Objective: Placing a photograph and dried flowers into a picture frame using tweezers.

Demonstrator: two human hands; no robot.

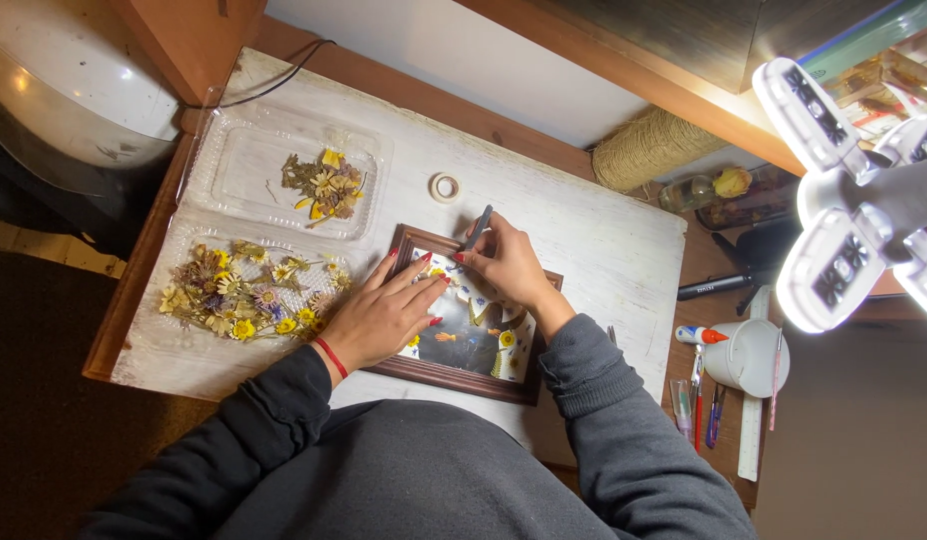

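Nearest the camera, two dark grey sleeves reach over a whitewashed tabletop [604, 250]. A brown wooden picture frame [409, 240] lies flat on it, directly before the person, its interior showing a dark ground with small yellow, blue and orange pressed flowers.

The left hand [379, 315] rests palm down on the frame's left half, fingers together and extended flat, clamped on nothing; a red band circles its wrist. The right hand [509, 265] is over the frame's upper middle, its fingers closed around a slim grey tool [477, 228], likely tweezers, whose upper end projects beyond the frame's top edge. The tool's lower end is hidden behind the fingers.

Left of the frame, an open clear plastic tray [174, 345] holds dried yellow flowers [249, 295]; its farther half carries a smaller cluster [324, 185].

Beyond the frame, a small roll of tape [445, 187] lies apart. Farther right, a spool of twine [649, 148] sits at the back edge. On the right, a white cup [749, 355], pens [699, 400] and a lit multi-panel lamp [844, 200] are visible.
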